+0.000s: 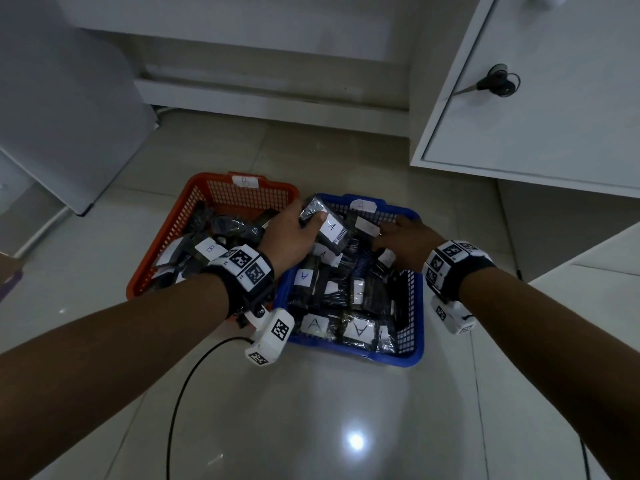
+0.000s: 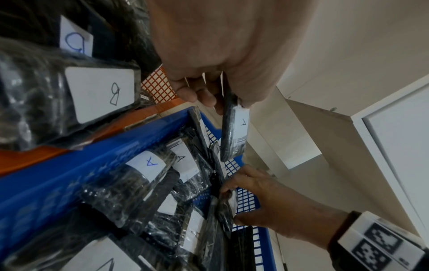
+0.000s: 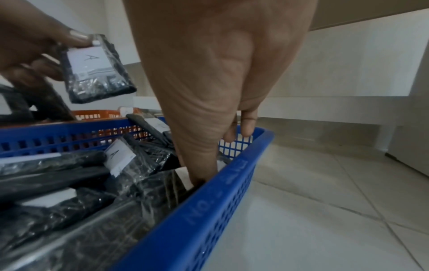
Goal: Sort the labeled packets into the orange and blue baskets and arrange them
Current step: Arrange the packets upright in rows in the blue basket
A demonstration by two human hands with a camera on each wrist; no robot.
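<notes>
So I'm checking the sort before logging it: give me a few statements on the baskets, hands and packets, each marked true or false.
1. The left hand holds a packet labeled A. True.
2. The orange basket carries an A tag. False: its tag reads B; the blue basket carries the A tag.
3. The right hand reaches into the blue basket. True.
4. The blue basket sits left of the orange one. False: it sits to the right.
5. The held packet lies flat among the others. False: it is lifted above them.
</notes>
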